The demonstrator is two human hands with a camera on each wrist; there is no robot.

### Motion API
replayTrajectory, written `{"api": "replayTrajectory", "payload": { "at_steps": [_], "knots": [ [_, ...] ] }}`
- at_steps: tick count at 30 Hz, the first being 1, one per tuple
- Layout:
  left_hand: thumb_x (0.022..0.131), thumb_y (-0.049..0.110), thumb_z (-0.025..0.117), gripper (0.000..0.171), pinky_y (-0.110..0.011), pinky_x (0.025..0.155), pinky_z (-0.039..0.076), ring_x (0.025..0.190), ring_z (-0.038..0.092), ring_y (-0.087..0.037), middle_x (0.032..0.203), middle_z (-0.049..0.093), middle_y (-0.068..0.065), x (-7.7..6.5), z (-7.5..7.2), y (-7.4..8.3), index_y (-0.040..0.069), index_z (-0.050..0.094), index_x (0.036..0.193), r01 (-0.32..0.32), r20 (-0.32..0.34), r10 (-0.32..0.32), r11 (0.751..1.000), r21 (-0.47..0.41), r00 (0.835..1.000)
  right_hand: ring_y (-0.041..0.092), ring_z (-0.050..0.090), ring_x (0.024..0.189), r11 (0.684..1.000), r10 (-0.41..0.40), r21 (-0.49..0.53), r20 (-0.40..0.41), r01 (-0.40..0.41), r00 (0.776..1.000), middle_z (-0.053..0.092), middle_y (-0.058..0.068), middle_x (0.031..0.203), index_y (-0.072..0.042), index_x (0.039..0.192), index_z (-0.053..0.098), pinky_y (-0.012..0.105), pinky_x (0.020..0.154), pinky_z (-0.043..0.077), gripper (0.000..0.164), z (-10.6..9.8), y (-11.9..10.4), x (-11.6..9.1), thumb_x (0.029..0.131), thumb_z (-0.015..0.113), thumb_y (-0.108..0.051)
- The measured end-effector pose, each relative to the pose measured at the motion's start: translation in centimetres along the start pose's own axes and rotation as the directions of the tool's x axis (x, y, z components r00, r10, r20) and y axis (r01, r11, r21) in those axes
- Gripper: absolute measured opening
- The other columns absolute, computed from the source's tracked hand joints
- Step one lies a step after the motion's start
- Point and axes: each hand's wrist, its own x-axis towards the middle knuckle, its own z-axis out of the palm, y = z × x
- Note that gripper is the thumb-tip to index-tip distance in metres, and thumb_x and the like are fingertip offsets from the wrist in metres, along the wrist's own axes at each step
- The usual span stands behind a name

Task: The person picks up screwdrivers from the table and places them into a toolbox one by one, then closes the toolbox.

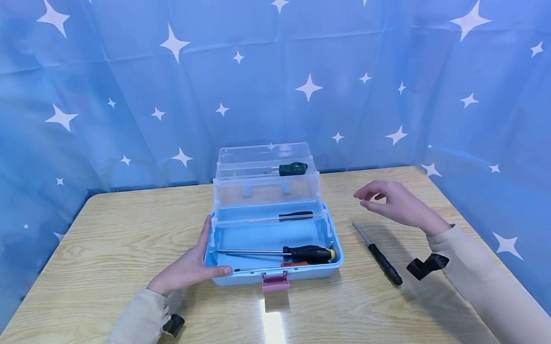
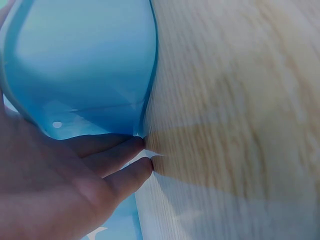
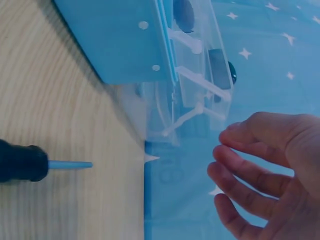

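Observation:
A light blue toolbox [image 1: 234,280] with its clear trays folded up and back stands mid-table. My left hand [image 1: 187,265] rests on its near left corner, thumb along the front rim and straight fingers against the side wall; the left wrist view shows fingertips [image 2: 145,162] down near the tabletop. In the box lie a large screwdriver with a black and yellow handle [image 1: 309,253] and, partly hidden under it, a thin tool with a red part [image 1: 294,264]. My right hand [image 1: 397,202], holding nothing, hovers beyond a black-handled screwdriver [image 1: 384,264] on the table, fingers loosely bent.
A green-handled screwdriver [image 1: 294,168] lies in the upper clear tray, and a slim black-handled one [image 1: 296,216] in the lower tray. The pink latch [image 1: 275,282] hangs at the box's front. A blue star-patterned curtain [image 1: 272,90] surrounds the wooden table [image 1: 121,235].

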Motion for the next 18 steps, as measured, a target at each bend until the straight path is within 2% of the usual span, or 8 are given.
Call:
{"api": "replayTrajectory", "payload": {
  "at_steps": [8,13,18],
  "knots": [
    [0.082,0.038,0.077,0.123,-0.063,0.105,0.025,0.138,0.019,-0.048,0.158,0.003,-0.025,-0.1,-0.1,-0.1,0.018,-0.022,0.151,-0.012,0.000,0.012,1.000,-0.016,1.000,0.014,0.061,0.084,1.000,0.018,-0.015,0.007,-0.018,1.000,0.068,0.000,0.099,-0.006,0.108,0.070,0.035,0.072,0.051,0.017,0.9,0.5,-1.6,0.093,0.062,-0.005],
    [0.082,0.039,0.076,0.122,-0.063,0.105,0.025,0.138,0.019,-0.048,0.157,0.003,-0.026,-0.1,0.0,0.0,0.019,-0.022,0.151,-0.003,-0.004,0.003,1.000,-0.001,1.000,0.014,0.061,0.083,0.998,0.047,0.034,0.013,-0.047,0.999,0.068,0.006,0.099,-0.005,0.108,0.070,0.032,0.069,0.052,0.017,1.8,0.9,-2.8,0.092,0.063,-0.004],
    [0.082,0.037,0.077,0.122,-0.063,0.105,0.025,0.138,0.020,-0.048,0.158,0.004,-0.024,0.1,0.1,-0.1,0.019,-0.021,0.152,-0.024,-0.006,0.024,0.999,-0.025,1.000,0.015,0.061,0.084,0.994,0.073,0.075,0.022,-0.074,0.997,0.067,0.007,0.100,-0.001,0.109,0.069,0.030,0.068,0.052,0.018,2.6,1.1,-3.8,0.092,0.063,-0.005]
  ]
}}
